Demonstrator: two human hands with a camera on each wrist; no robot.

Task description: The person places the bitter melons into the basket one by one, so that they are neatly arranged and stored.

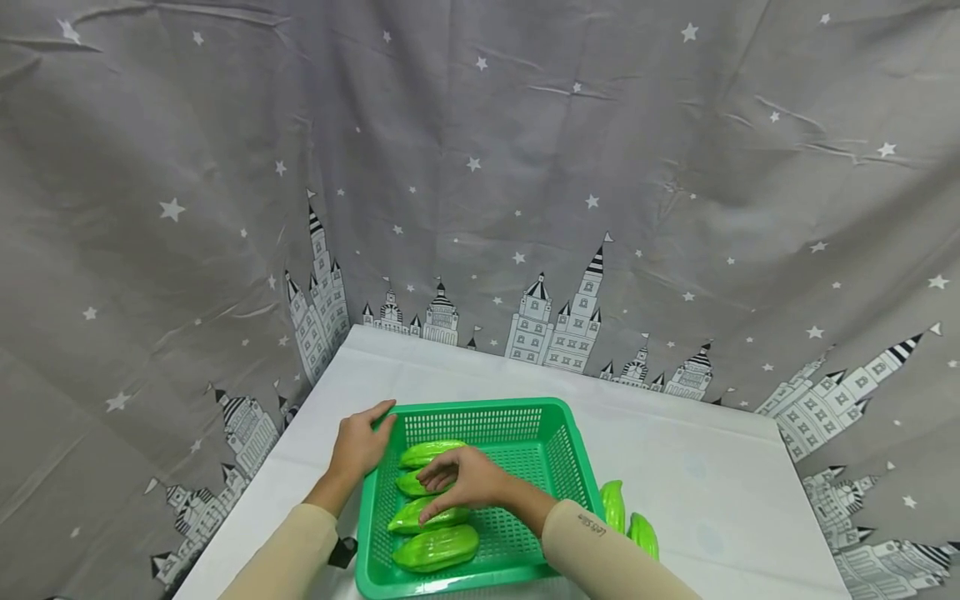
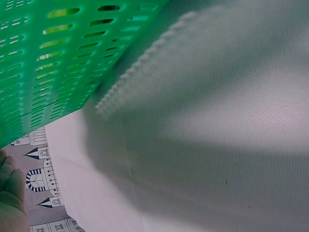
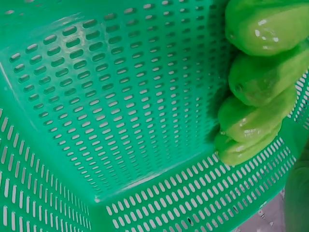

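A green plastic basket with slotted walls holds several glossy, ribbed green vegetables, elongated with tapered ends, lined up in a row along its left side. At the basket's far left corner, my left hand grips the rim, thumb on the inner side. My right hand is over the row, its fingers loosely bent and the thumb apart, partly covering the middle vegetables. In the right wrist view, the vegetables lie side by side against the slotted wall, and part of the hand shows at the right edge.
Two more ribbed green vegetables lie outside the basket on its right, partly behind my right sleeve. Everything stands on a white-covered table. A grey curtain with stars and castles hangs behind and around it.
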